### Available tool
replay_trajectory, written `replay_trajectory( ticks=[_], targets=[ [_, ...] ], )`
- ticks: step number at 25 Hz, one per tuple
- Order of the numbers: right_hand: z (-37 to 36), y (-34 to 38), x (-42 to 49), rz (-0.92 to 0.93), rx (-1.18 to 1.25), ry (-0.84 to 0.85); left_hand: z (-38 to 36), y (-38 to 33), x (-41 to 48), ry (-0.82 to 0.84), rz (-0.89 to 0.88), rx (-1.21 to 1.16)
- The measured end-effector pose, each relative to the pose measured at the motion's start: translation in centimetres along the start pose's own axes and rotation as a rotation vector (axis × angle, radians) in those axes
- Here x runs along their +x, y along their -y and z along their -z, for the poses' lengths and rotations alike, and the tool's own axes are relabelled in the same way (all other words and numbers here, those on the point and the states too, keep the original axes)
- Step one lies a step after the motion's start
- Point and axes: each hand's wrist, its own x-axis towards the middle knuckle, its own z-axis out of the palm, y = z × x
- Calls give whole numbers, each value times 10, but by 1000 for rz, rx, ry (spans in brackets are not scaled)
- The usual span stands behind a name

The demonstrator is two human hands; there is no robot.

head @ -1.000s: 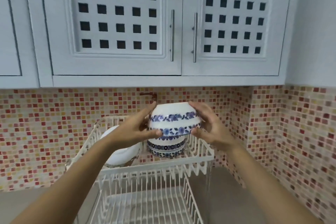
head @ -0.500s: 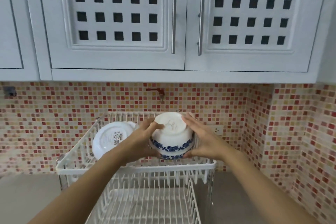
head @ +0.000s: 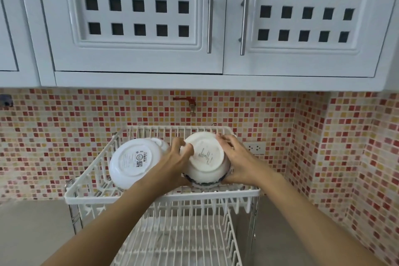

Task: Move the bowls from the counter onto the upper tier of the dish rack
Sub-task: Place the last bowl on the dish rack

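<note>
1. Counter (head: 26,222), far left: grey and bare in the part that shows; no bowl is visible on it.
2. White bowl (head: 133,161): upside down on the left of the upper tier (head: 164,197) of the rack, tilted so its labelled base faces the camera. Neither hand holds it, though the left wrist passes just beside it.
3. Left hand (head: 172,168): forearm reaches up from lower left; fingers curl round the left wall of the patterned bowl, thumb on the edge of its base.
4. Patterned bowl (head: 206,157): inverted, base up and leaning slightly toward the camera, on the right half of the upper tier. It lies directly between the two hands, equally near both. Whether its rim rests on the wires or on a bowl beneath cannot be told; a dark patterned edge shows below.
5. Right hand (head: 239,162): mirrors the left, fingers wrapped on the right wall, gripping.
6. Judgement: placement looks nearly done; release calls for both hands to part sideways, without nudging the white bowl.
</note>
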Motion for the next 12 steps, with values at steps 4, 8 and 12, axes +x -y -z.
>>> replay_trajectory(
  ticks=[4,8,12],
  targets=[
    [-1,0,1,-15,3,6,2,0,-1,15,2,37],
    [-3,-2,2,-24,22,3,3,0,-1,33,6,3],
    [-5,-3,2,-15,19,1,7,-1,-5,72,16,-28]
  ],
)
